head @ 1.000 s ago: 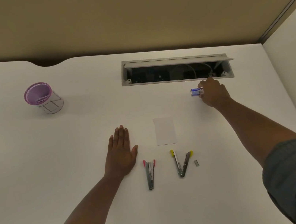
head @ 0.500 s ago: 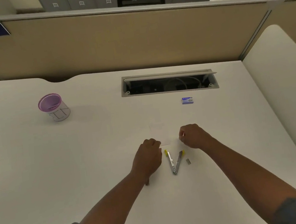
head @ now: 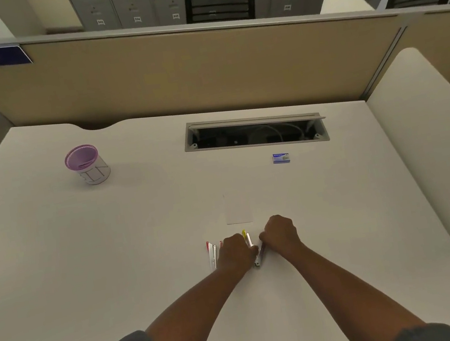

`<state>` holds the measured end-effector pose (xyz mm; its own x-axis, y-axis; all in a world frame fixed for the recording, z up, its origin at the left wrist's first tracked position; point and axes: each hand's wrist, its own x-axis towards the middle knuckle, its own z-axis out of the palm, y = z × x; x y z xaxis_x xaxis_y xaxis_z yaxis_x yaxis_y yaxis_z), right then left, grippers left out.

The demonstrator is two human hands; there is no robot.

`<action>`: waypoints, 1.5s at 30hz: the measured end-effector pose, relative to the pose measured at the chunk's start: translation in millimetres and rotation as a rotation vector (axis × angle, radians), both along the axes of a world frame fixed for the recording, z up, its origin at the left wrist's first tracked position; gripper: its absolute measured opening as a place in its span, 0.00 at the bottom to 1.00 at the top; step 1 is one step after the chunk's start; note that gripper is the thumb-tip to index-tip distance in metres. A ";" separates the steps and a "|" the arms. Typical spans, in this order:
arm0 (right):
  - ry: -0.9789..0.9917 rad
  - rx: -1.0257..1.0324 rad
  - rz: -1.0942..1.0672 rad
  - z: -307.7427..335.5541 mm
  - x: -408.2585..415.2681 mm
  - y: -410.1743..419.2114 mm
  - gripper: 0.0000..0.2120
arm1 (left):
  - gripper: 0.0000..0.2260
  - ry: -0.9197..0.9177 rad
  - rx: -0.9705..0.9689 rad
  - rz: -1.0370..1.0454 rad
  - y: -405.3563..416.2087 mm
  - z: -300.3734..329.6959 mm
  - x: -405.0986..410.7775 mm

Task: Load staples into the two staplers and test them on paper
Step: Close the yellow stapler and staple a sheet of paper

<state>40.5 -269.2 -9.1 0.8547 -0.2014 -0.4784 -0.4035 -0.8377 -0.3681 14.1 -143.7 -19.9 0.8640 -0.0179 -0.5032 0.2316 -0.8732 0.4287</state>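
Note:
A yellow-tipped stapler point(head: 254, 249) lies opened in a V on the white desk point(head: 86, 264). My left hand point(head: 234, 252) holds its left arm with curled fingers. My right hand point(head: 280, 235) curls round its right arm. A red-tipped stapler point(head: 212, 255) lies just left of my left hand, untouched and partly hidden by it. A small white sheet of paper point(head: 237, 209) lies flat just beyond the hands. A blue staple box point(head: 281, 158) sits farther back on the right. The loose staple strip seen earlier is hidden under my right hand.
A purple-rimmed cup point(head: 87, 169) stands at the back left. An open cable tray point(head: 254, 132) is set into the desk at the back. A beige partition point(head: 189, 73) closes the far edge, and a second desk point(head: 423, 140) adjoins on the right.
My right hand left the staple box and came back to the yellow stapler. My left hand rose from the desk, curled, and moved right off the red stapler onto the yellow one.

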 end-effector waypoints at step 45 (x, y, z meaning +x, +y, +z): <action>-0.431 0.478 0.257 32.1 -70.1 37.5 0.08 | 0.09 -0.073 -1.083 0.580 72.6 62.0 6.3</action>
<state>-29.6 -231.6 23.0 0.9809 0.1810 -0.0715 0.0509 -0.5930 -0.8036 20.4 -71.2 42.0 0.9086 -0.0001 -0.4177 0.4120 0.1657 0.8960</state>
